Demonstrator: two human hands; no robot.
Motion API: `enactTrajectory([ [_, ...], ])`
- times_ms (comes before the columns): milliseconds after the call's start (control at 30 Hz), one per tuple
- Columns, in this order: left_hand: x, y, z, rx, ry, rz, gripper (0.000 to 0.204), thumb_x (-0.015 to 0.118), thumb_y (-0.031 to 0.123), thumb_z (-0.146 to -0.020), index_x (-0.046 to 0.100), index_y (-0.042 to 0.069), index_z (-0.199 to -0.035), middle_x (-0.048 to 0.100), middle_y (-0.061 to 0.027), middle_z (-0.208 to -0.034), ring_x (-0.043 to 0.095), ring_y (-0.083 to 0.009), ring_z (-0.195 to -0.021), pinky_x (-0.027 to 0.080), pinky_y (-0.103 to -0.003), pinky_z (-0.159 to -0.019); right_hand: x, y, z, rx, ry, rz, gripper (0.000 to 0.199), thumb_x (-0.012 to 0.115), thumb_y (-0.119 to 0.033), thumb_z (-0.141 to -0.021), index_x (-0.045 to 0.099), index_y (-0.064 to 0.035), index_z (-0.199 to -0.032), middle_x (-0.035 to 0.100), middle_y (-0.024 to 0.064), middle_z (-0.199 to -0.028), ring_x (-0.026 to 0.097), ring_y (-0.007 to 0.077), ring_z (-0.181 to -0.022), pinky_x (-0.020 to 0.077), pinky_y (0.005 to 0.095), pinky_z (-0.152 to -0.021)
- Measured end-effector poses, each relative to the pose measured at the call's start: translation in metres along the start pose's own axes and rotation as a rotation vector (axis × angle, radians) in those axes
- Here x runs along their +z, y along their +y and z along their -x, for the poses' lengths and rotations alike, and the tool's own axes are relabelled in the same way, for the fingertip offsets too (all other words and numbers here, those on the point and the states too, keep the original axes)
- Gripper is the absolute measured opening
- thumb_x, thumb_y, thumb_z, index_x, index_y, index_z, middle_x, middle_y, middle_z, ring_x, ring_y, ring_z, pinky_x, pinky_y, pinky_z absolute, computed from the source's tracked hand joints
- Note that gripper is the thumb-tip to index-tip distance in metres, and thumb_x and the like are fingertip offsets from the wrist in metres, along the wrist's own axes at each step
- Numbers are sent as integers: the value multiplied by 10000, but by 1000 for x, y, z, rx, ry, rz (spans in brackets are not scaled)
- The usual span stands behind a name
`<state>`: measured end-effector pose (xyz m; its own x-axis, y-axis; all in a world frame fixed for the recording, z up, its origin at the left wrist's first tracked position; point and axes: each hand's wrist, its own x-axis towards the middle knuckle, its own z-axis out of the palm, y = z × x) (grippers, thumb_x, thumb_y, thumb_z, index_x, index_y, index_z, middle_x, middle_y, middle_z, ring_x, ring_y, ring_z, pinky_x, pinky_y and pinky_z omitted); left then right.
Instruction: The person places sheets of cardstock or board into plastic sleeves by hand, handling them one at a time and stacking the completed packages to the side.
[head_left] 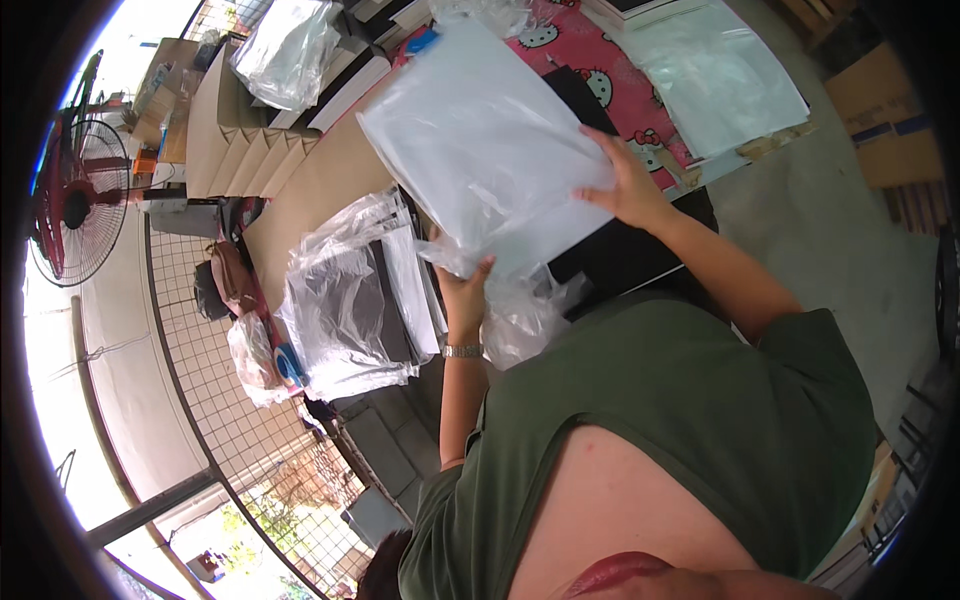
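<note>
Both hands hold a wide white sheet or flat pack in clear plastic [490, 130], tilted above the table. My left hand [462, 290] pinches its near left corner, where loose, crinkled plastic bunches by the thumb. My right hand [630, 185] grips the right edge, thumb lying on top and fingers partly hidden. Whether the white sheet sits wholly inside the plastic I cannot tell. Beneath it lies a black flat board or folder [640, 250], mostly covered. More crumpled clear plastic [520, 315] hangs between my left hand and my body.
Left of my left hand is a pile of dark and white sheets in clear plastic [350, 300]. Thick stacked packs [250, 150] stand at the far left. A pile of clear plastic sleeves [710, 75] lies far right on a pink patterned cloth [635, 95]. A fan [80, 205] stands left.
</note>
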<state>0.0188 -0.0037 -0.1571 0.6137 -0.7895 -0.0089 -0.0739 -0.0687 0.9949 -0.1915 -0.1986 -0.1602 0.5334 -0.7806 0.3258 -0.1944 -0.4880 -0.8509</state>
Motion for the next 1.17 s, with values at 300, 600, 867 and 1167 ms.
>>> enactTrajectory([
  [300,-27,-29,55,-134,251,-819,306,595,25,-724,521,-26,-1017,612,-209,-792,610,-353,-723,469,-395,-628,-3,-17,36,206,-209,161,252,614,-3,-721,466,-23,-925,580,185,-844,570,369,-800,448,420,-675],
  [600,-55,-23,139,78,-168,-1052,409,684,85,-620,458,25,-956,547,-163,-640,563,-362,-593,424,-408,-501,-33,-34,92,285,-300,90,118,525,-6,-779,467,4,-881,577,190,-784,572,356,-739,447,391,-645],
  [867,-43,-2,101,254,53,-814,366,705,163,-697,585,48,-1023,604,-162,-874,609,-310,-663,498,-378,-604,-36,-19,90,452,-237,-51,113,530,-13,-807,511,11,-916,598,107,-789,552,152,-662,446,281,-650],
  [1167,27,-32,10,94,-280,-1320,675,683,254,-678,392,162,-1280,434,-126,-1225,616,-309,-742,505,-416,-617,-40,-69,53,411,-306,-15,118,553,-44,-817,503,3,-912,580,148,-712,574,214,-639,435,311,-609],
])
